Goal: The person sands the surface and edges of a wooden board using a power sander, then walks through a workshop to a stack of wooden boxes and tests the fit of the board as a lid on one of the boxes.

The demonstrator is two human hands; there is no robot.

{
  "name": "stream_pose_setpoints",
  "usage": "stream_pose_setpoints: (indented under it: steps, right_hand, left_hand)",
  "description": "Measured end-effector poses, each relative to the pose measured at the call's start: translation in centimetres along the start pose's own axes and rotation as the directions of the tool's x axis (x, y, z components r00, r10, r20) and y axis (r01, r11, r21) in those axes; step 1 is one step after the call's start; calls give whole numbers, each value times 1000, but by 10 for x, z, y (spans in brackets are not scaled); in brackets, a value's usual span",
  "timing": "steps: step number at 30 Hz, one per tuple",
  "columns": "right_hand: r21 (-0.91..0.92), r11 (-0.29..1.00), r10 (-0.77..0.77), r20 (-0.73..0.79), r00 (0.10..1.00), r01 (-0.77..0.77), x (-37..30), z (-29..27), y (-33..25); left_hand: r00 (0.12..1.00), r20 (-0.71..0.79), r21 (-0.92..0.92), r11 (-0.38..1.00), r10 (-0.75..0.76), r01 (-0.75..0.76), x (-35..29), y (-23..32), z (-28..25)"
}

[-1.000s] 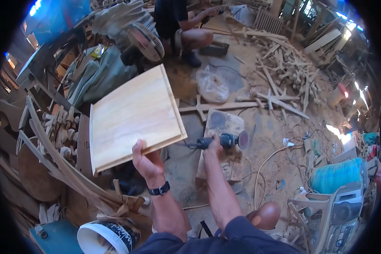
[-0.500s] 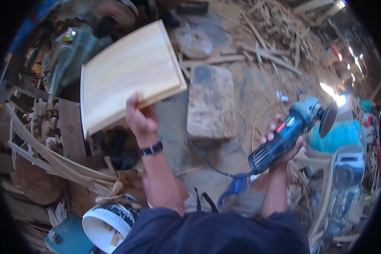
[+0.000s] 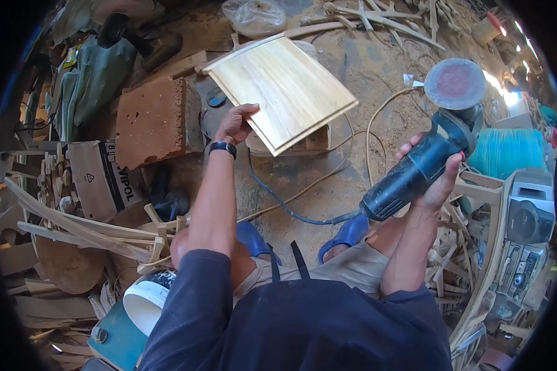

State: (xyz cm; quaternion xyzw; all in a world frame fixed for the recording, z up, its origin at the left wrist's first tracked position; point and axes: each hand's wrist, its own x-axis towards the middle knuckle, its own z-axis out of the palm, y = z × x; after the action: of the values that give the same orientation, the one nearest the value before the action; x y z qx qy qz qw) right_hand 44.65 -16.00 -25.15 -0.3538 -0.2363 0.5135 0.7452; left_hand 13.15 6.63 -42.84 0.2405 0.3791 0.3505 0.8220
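Left hand (image 3: 235, 125): fingers closed on the near left edge of a wooden board (image 3: 284, 93), thumb laid on the upper face; the fingers beneath are hidden. Right hand (image 3: 438, 179): fingers curled around the body of a grinder (image 3: 414, 162), thumb at the far side. The grinder is held tilted, its round disc (image 3: 455, 83) uppermost, well apart from the board.

The board is held over a low block (image 3: 306, 143), which is mostly hidden by it; whether the two touch cannot be told. The dusty floor (image 3: 303, 232) is strewn with debris. The workspace is crowded on both sides.

The floor in front is crossed by the grinder's dark cable (image 3: 284, 204) and by a looped tan cord (image 3: 376, 117). To the left, a reddish-brown slab (image 3: 148, 120), a cardboard box (image 3: 94, 176), curved wood strips (image 3: 74, 217) and a white bucket (image 3: 143, 304) are noted. To the right, a bundle of teal line (image 3: 507, 153) and a grey radio (image 3: 530, 217) are seen. A clear plastic bag (image 3: 254, 17) lies beyond the board.
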Motion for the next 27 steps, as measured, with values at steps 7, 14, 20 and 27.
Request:
stream_pose_setpoints:
  steps: [7,14,20,27]
  right_hand:
    - [-156,985,-70,27,997,74,-23,-20,-16]
    - [-327,944,-17,-138,990,-30,-38,-35,-4]
    - [-199,961,145,-227,963,-191,-46,-28,16]
    - [-674,705,120,-196,973,-222,-64,11,71]
  left_hand:
    - [794,-478,573,819,376,-43,44,-23,0]
    - [648,-275,899,429,710,-89,48,-40,-6]
    - [776,-226,931,364,589,-5,37,-31,-12]
    - [893,-98,748,625,439,-225,28,-29,-20]
